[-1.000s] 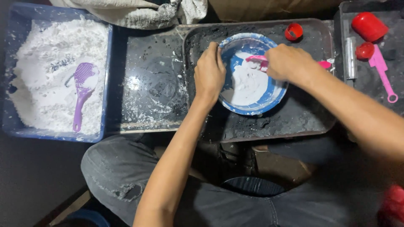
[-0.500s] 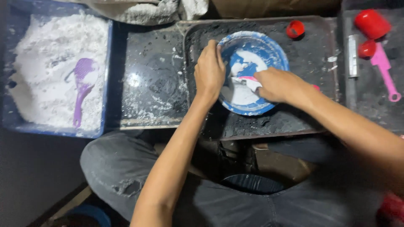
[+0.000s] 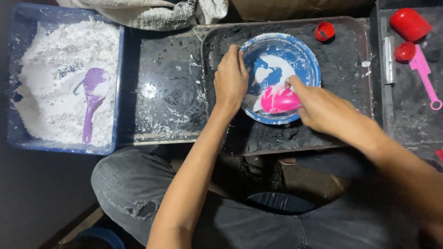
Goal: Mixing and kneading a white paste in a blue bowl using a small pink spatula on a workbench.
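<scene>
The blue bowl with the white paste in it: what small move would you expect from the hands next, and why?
Probably another sweep of the pink scoop across the floor of the blue bowl. The right hand holds the scoop low in the white paste, which lies in uneven patches with bare blue between them, and the left hand grips the rim to steady the bowl.

Single head-worn view, steeply downward, close over the dark tray [image 3: 350, 69] and lap.
</scene>
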